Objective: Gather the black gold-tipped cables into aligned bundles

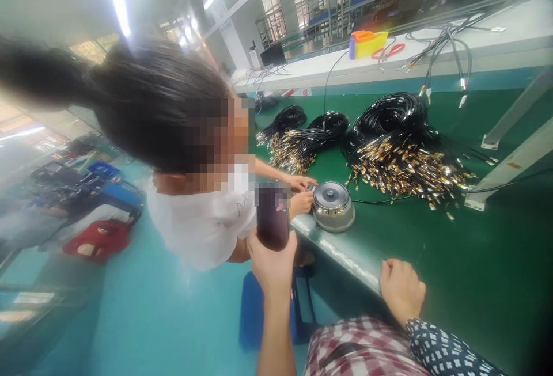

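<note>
My left hand [273, 258] is wrapped round a smartphone [272, 223], held upright beside the bench with its dark screen facing me. My right hand [402, 288] rests on the edge of the green bench top with its fingers curled in; nothing shows in it. Beyond the phone stands a round grey metal device [332, 206] with a dial-like top and small yellow-tipped pieces along its front rim. A co-worker's hands [302, 194] touch its left side.
Bundles of black cables [389, 145] with gold-coloured ends lie on the green bench [475, 261]. A white shelf [319, 71] behind carries a yellow and orange box [367, 45], red-handled scissors [389, 51] and loose cables. The co-worker [199, 215] in a white shirt is close on my left.
</note>
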The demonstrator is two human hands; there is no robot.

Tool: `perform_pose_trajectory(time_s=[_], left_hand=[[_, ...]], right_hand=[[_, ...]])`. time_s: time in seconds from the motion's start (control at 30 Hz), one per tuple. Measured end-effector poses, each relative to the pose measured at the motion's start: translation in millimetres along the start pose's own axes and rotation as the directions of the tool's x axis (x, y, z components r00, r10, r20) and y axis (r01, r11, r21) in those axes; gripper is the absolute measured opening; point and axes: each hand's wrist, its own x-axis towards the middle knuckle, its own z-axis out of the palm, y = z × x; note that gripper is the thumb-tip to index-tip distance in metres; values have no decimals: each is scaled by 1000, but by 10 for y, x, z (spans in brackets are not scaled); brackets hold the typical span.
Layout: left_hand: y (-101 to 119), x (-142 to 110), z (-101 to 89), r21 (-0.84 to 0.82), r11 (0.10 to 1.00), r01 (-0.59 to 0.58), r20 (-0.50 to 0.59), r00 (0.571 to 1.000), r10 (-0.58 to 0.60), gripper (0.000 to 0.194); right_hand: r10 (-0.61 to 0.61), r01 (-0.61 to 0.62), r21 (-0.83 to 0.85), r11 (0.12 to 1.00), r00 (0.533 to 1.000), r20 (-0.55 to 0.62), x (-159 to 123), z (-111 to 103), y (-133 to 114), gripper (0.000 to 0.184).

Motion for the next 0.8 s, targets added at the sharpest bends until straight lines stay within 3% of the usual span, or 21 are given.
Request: perform_pose_trajectory(time_s=[0.8], left_hand=[[-32, 66, 101, -41, 998, -37, 2, 999, 37, 61]], right_hand=[[10, -10, -24, 1000, 1000, 5, 8, 18, 0, 25]])
